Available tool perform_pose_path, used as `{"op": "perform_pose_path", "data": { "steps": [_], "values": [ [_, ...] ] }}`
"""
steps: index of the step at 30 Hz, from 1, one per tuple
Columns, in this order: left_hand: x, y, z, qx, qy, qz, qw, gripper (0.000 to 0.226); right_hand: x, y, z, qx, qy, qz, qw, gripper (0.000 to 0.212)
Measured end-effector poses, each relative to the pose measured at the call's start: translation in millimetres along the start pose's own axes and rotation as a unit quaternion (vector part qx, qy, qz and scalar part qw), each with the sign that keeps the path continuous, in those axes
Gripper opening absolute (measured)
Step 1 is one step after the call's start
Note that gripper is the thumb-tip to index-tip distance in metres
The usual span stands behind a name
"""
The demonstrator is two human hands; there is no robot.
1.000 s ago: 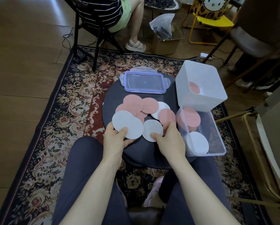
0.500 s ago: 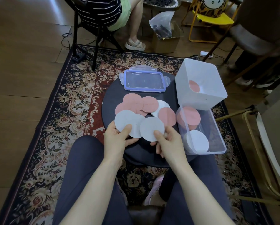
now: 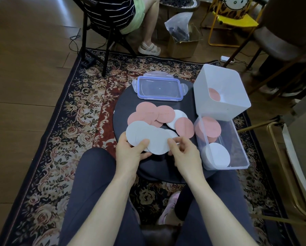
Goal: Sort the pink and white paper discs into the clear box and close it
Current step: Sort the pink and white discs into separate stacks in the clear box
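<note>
Underfoot, a wood-plank floor (image 3: 24, 77) carries a dark floral rug (image 3: 63, 139); on the rug stands a round black tabletop (image 3: 129, 107). No legible writing anywhere; a cartoon cat face shows on a yellow chair (image 3: 235, 13) at the back, near a cardboard box (image 3: 182, 45) with a plastic bag in it. A second person sits on a black chair (image 3: 93, 32), striped top, sandal on foot. On the tabletop's right side, a white tub (image 3: 221, 89) tilted toward the camera, one pink disc inside. Just in front of it, the clear box (image 3: 237, 148), open, holding pink discs at the far end and a white disc (image 3: 217, 155) at the near end. Its blue-rimmed lid (image 3: 159, 87) lies apart at the tabletop's far edge. Loose pink discs (image 3: 148, 114) overlap mid-tabletop, one white disc among them. Left hand (image 3: 129, 153): thumb over and fingers under a fan of white discs (image 3: 148, 137), gripping them. Right hand (image 3: 184, 153): fingers loosely curled, tips at the fan's right edge; cannot tell whether they pinch a disc.
</note>
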State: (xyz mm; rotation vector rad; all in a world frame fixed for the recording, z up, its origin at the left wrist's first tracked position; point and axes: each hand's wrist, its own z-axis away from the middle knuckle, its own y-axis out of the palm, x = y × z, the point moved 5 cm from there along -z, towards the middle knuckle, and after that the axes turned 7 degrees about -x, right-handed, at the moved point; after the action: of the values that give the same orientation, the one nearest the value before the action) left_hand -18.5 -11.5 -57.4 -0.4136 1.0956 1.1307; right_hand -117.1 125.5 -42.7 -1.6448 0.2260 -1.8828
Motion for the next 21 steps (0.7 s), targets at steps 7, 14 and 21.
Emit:
{"op": "perform_pose_path", "data": {
  "steps": [7, 14, 21],
  "values": [
    [2.9, -2.9, 4.7, -0.1, 0.015, 0.072, 0.992, 0.042, 9.6, -3.5, -3.2, -0.084, -0.027, 0.262, 0.961, 0.057],
    [2.5, -5.6, 3.3, -0.108, 0.018, 0.07, 0.992, 0.043, 9.8, -3.7, -7.1, -0.053, 0.024, 0.164, 0.985, 0.045],
    [1.0, -10.2, 5.8, -0.127, 0.024, 0.085, 0.988, 0.041, -7.2, -9.0, 22.9, -0.062, 0.039, -0.147, 0.986, 0.034]
  ]
}}
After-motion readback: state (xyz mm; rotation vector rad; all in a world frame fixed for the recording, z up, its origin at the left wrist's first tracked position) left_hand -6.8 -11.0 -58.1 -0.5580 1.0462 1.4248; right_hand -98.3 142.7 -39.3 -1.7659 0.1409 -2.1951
